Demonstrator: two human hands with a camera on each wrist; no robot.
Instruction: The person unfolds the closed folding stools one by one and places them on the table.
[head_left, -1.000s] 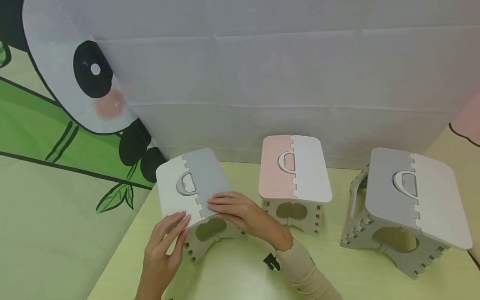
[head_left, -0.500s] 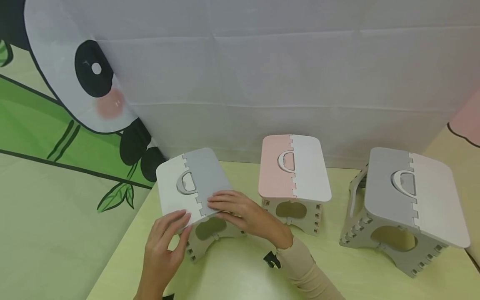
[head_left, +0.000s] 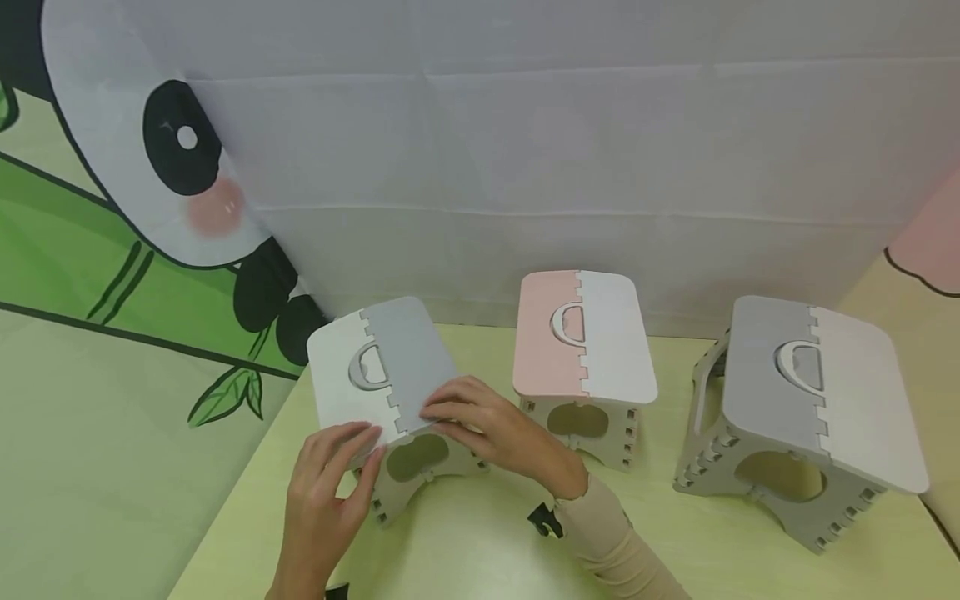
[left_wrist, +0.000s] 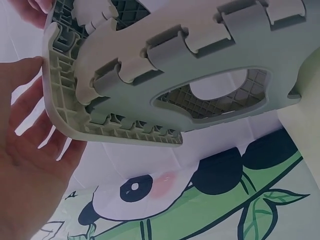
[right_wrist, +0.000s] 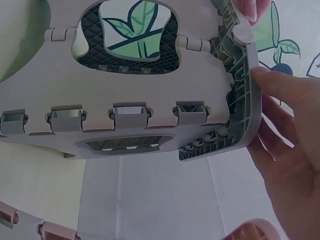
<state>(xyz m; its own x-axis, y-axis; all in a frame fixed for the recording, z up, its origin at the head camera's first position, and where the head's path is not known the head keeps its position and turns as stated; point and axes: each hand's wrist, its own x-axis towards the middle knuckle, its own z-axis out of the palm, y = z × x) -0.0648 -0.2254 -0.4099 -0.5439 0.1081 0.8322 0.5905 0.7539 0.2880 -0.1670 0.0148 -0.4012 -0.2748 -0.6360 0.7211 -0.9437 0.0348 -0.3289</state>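
A white-and-grey folding stool [head_left: 420, 350] stands unfolded at the left of the table, its top turned at an angle. My left hand [head_left: 326, 492] holds the front left corner of the top, fingertips on the white half and thumb at the edge. On the grey half, my right hand [head_left: 506, 429] grips the front right corner with bent fingers above and the thumb at the rim. Both wrist views look at the ribbed underside and hinged leg panels [right_wrist: 145, 90] of this stool. In the left wrist view, the left thumb [left_wrist: 25, 72] meets the rim.
A pink-and-white folding stool [head_left: 547, 358] stands upright in the middle, near my right forearm. A larger grey-and-white one [head_left: 765, 375] is at the right. Behind the pale table [head_left: 465, 542] hangs a white cloth [head_left: 525, 150] with a printed panda.
My right fingers have drawn back slightly toward the stool's front edge and bent more. My left thumb has shifted a little along the edge. The stool stays about where it was.
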